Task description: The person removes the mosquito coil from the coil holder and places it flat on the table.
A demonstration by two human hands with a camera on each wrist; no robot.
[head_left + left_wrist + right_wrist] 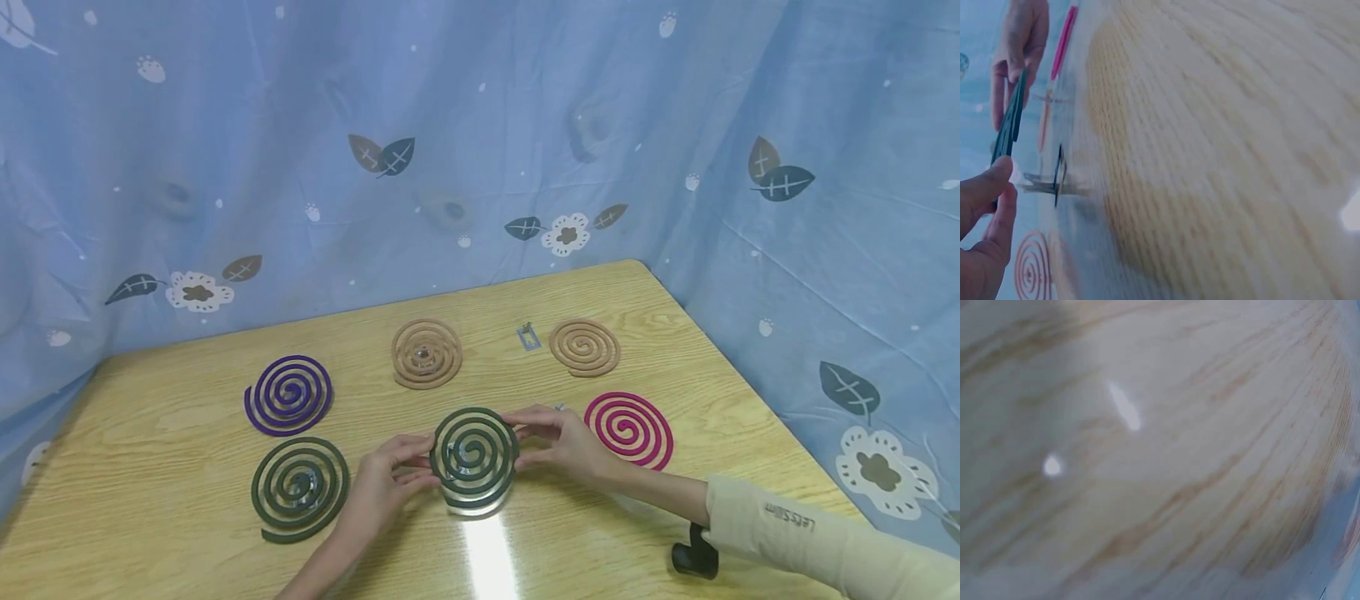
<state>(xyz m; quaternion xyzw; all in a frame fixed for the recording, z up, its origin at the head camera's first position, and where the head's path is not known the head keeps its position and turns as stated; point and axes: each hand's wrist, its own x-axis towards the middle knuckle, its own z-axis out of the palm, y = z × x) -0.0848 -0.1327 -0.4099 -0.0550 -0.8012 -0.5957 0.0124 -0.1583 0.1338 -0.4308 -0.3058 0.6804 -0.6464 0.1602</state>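
A dark green mosquito coil (474, 452) is held between both hands, above the table. My left hand (386, 479) pinches its left edge between thumb and fingers. On the opposite edge my right hand (558, 442) grips the coil the same way. The left wrist view shows the coil (1009, 128) edge-on, apart from the tabletop, with a small upright metal stand (1059, 178) near it. Through the coil's rings a bit of metal shows in the head view. The right wrist view catches only wood grain and glare, no fingers.
Around the hands lie another dark green coil (271, 492), a purple coil (291, 392), two tan coils, left (405, 327) and right (583, 344), and a pink coil (625, 428). A flat metal stand (528, 336) lies between the tan ones. A patterned blue curtain (480, 167) borders the table.
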